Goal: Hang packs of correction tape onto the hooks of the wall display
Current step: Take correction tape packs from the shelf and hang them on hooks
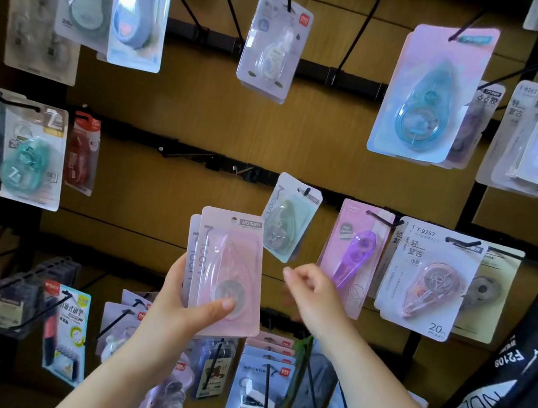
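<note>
The left hand (177, 308) grasps the front pink pack (229, 267), a flat, round-cornered card with a clear plastic blister, upright before the brown wall display (205, 108), thumb on the blister. Its fingers are hidden behind, and only the left edge of a second pack (190, 255) shows. The right hand (314, 293) is released just beside it, fingers loosely curled and blurred, below a greenish pack (289, 220) tilted on a thin black hook (305, 191).

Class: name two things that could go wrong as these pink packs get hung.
1. The left hand grips two stacked pink card-backed blister packs; the rear one might slip out when they are separated.
2. The grey-green blister pack hangs tilted on its black hook; the right hand nearby could knock it off.
</note>
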{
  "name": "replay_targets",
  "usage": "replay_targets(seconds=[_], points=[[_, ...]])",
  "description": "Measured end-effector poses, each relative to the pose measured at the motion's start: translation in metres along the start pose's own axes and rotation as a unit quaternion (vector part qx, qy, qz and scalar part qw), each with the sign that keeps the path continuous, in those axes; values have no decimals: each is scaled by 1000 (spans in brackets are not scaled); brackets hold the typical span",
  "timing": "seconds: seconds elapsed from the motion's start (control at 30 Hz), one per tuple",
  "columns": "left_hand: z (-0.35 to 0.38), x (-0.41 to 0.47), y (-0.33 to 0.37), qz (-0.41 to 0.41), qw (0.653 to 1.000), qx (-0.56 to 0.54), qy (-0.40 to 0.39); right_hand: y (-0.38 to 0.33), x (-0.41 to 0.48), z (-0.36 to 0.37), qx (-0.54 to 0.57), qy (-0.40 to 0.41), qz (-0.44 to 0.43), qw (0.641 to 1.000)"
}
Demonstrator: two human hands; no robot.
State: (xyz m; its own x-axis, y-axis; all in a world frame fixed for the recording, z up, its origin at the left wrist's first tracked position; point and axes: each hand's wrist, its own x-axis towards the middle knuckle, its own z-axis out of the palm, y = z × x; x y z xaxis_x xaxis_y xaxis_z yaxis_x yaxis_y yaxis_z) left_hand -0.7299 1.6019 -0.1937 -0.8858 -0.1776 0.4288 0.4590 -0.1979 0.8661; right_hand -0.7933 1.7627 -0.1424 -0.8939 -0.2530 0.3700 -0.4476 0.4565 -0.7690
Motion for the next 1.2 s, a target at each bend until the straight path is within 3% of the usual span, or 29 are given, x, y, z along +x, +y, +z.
replay_targets(seconds=[0.13,0.33,0.73,1.2], points=[[9,-2,2,14,1000,-20,-8,-7,-23,5,39,-125,-16,991],[15,-8,8,21,1000,-8,2,-11,-34,-2,76,-140,-12,987],[16,-17,20,-18,999,12,27,-12,-38,-22,144,-27,-10,989],[16,-22,26,-32,997,37,61,-15,-38,-43,166,62,-71,982]])
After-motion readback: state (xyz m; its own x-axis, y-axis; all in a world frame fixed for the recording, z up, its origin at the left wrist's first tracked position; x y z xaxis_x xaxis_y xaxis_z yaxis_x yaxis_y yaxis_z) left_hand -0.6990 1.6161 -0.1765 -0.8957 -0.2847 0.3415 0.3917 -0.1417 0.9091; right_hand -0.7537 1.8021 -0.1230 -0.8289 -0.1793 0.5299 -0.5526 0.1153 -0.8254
